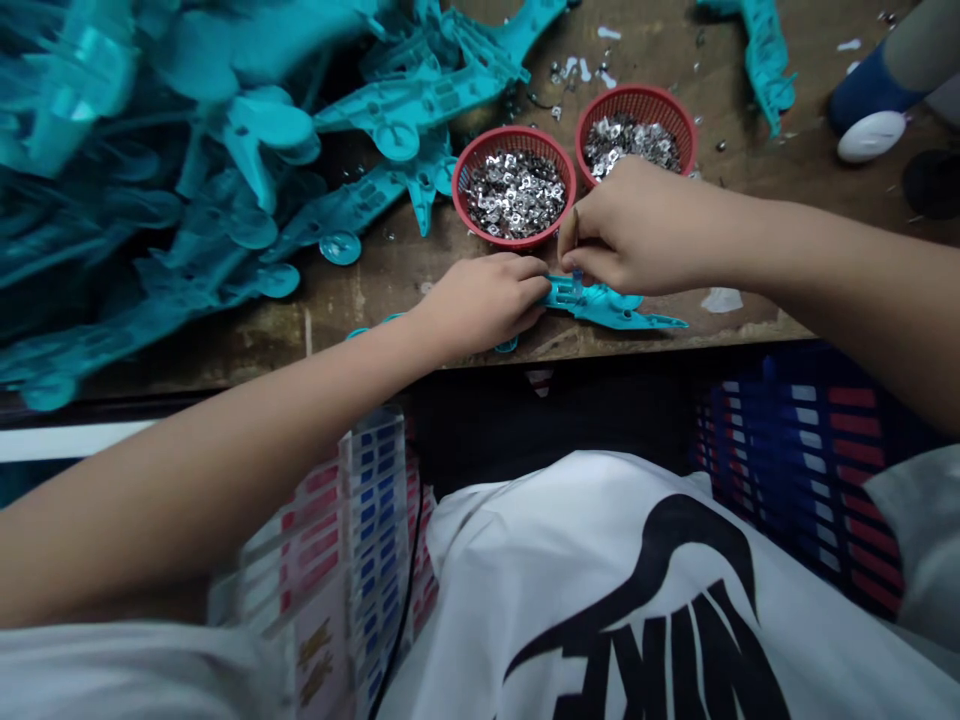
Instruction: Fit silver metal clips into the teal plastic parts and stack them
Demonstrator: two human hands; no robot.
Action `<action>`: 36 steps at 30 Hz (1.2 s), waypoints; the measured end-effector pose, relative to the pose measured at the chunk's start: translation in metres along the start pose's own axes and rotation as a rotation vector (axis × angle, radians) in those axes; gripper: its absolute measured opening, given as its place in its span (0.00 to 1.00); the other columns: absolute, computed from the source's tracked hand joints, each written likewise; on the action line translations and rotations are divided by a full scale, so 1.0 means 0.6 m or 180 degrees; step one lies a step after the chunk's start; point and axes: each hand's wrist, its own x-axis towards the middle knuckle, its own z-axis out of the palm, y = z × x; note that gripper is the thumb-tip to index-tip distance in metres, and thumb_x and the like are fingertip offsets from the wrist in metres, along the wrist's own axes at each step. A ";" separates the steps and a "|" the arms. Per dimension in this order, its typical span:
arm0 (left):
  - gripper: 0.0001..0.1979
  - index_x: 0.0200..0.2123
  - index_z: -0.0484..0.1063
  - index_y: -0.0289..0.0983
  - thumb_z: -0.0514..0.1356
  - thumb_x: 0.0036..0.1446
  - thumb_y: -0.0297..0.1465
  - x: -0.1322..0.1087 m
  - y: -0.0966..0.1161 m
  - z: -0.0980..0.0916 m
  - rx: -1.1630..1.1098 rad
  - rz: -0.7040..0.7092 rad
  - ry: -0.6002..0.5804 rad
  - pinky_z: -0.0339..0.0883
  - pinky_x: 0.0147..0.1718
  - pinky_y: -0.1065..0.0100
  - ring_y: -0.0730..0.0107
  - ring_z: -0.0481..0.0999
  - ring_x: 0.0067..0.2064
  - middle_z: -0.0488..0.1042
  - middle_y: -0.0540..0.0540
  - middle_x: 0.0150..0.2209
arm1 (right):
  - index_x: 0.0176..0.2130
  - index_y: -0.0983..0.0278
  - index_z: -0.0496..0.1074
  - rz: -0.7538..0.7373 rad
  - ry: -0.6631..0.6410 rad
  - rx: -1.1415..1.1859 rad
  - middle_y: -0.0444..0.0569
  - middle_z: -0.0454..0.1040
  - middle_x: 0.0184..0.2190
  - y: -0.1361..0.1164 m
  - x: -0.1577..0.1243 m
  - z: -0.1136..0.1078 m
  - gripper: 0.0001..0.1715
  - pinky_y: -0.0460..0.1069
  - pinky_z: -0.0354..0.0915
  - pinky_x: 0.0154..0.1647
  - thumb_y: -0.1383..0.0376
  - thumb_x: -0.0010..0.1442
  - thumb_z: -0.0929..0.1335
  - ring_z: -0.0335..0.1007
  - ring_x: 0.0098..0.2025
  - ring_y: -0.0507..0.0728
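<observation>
A teal plastic part (611, 305) lies flat at the table's near edge, its pointed end to the right. My left hand (491, 300) is closed over the left portion of this part and hides much of it. Above the part, my right hand (637, 230) pinches a small bluish, see-through stick (577, 280), whose lower end meets the part. Most of that stick is hidden by my fingers. Just beyond my hands stand two red baskets: the left basket (459, 190) and the right basket (694, 140), both holding small shiny metal pieces (517, 195).
A large heap of teal plastic parts (225, 150) covers the left side of the wooden table (360, 320). Another teal part (765, 65) lies at the back right, near a white oval object (871, 137). Loose metal bits are scattered behind the baskets. Plastic crates (810, 470) stand below the edge.
</observation>
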 end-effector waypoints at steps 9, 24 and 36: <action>0.17 0.59 0.91 0.38 0.61 0.80 0.31 0.003 -0.001 0.006 0.0039 -0.0070 0.0006 0.89 0.58 0.49 0.41 0.92 0.65 0.91 0.31 0.67 | 0.48 0.61 0.95 -0.0185 -0.0069 -0.0017 0.58 0.94 0.39 0.010 0.002 0.029 0.20 0.59 0.69 0.44 0.70 0.75 0.70 0.84 0.37 0.67; 0.22 0.65 0.93 0.37 0.58 0.84 0.33 0.002 -0.001 -0.005 -0.0036 0.0031 -0.0042 0.90 0.63 0.44 0.37 0.93 0.70 0.91 0.30 0.71 | 0.60 0.56 0.97 0.0029 0.0463 0.0473 0.57 0.97 0.51 0.030 0.010 0.035 0.25 0.60 0.76 0.51 0.62 0.83 0.69 0.92 0.49 0.71; 0.21 0.63 0.94 0.38 0.60 0.82 0.32 0.003 -0.002 -0.008 -0.0127 0.0027 -0.0007 0.90 0.63 0.45 0.37 0.93 0.69 0.92 0.31 0.69 | 0.61 0.53 0.97 -0.0045 0.0522 0.0474 0.53 0.97 0.45 0.030 0.005 0.029 0.25 0.59 0.77 0.49 0.60 0.81 0.70 0.91 0.47 0.70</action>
